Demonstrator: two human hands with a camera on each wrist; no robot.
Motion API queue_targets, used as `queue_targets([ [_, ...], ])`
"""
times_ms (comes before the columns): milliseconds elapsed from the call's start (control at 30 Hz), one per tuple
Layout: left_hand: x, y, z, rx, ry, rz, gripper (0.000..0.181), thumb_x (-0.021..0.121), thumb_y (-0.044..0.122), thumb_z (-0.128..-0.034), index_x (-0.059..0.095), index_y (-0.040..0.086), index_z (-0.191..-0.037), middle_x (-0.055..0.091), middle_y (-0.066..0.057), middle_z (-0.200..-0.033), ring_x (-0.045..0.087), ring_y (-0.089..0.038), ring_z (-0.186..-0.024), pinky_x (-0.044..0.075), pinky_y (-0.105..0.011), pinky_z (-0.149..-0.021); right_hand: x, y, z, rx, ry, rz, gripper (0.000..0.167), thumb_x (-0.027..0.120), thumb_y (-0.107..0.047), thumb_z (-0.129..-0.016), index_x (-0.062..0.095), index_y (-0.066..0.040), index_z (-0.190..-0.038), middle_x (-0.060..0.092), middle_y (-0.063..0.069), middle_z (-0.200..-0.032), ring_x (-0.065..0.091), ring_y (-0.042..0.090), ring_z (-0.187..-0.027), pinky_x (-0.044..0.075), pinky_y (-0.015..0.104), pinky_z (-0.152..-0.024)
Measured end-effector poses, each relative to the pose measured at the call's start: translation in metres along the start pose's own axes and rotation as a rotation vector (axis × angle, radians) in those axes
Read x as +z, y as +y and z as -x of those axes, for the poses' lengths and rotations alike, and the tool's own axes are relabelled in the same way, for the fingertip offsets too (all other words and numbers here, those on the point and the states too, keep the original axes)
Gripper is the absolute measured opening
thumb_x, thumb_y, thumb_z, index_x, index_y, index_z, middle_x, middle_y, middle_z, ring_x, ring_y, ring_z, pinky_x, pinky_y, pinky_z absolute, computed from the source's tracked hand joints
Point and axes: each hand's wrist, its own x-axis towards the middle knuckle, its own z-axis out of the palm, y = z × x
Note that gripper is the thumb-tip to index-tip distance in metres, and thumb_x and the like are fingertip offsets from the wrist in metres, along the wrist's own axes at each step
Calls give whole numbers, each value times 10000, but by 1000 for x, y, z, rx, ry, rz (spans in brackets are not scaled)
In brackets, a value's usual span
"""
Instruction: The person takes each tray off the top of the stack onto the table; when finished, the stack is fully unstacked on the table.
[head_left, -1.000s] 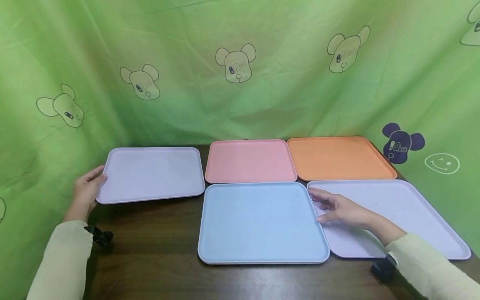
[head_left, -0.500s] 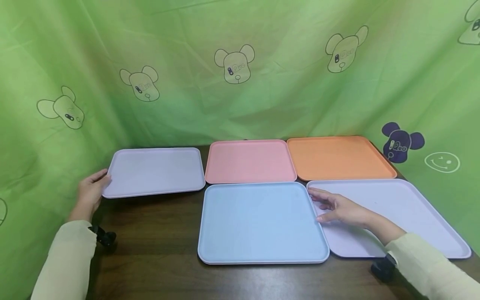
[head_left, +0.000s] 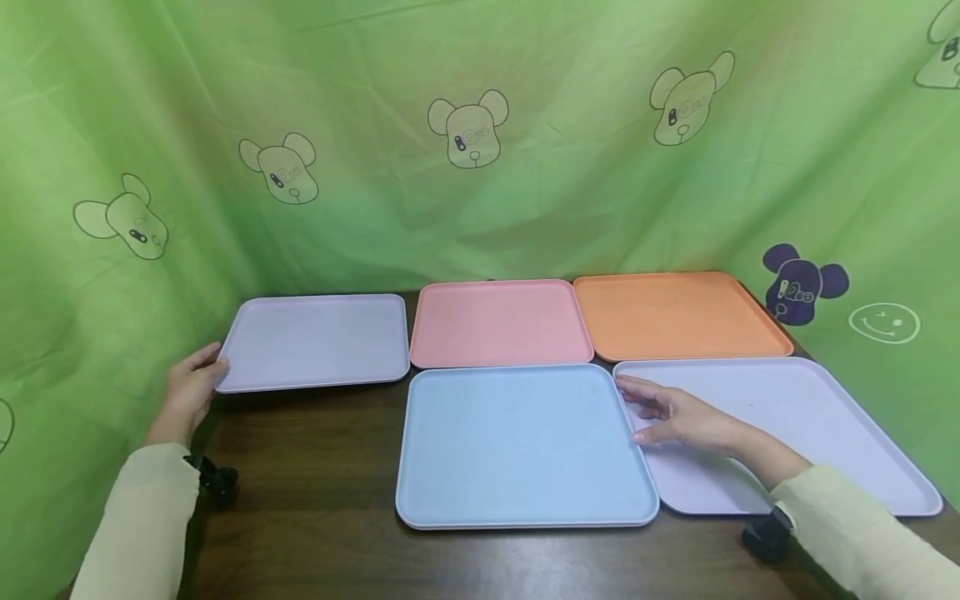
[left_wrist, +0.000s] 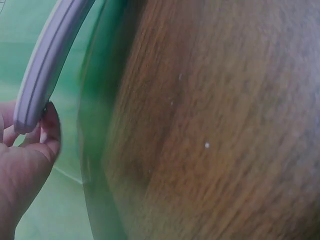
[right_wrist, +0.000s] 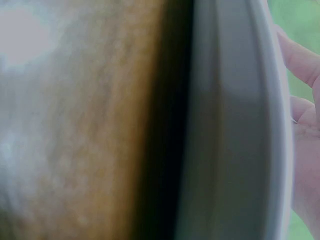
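Observation:
A lavender tray [head_left: 318, 342] lies at the back left, beside the pink tray [head_left: 502, 323]. My left hand [head_left: 191, 392] grips its left edge near the front corner, thumb on the near side. In the left wrist view the tray's rim [left_wrist: 50, 65] shows a line along its side, and my fingers reach under it, with the table well apart below. My right hand [head_left: 686, 421] rests with relaxed fingertips at the right edge of the light blue tray [head_left: 525, 446], above a second lavender tray [head_left: 772, 417]. The right wrist view shows a pale tray rim [right_wrist: 240, 125] hiding part of that hand.
An orange tray [head_left: 678, 317] lies at the back right, touching the pink one. Dark wooden table [head_left: 300, 500] shows at the front left. A green curtain [head_left: 375, 217] with bear drawings closes off the back and both sides.
My left hand has moved right and slightly inward with the left lavender tray, whose front edge now lies more level and closer to the pink tray's line. My right hand has stayed in place.

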Motion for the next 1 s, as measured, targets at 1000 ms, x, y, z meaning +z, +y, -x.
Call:
queue_targets([
  [1000,17,-15,-15,18,-78,-322,619,469,8,-988,150,-44,-1516,126,-254,-1555,133,-324,-1422,164,-281,-1150,0,1,1,4,7,-5,909,773,-190,-830,221,34,-1517,202,300,-1535,334,517,-1314,406,400,-1031],
])
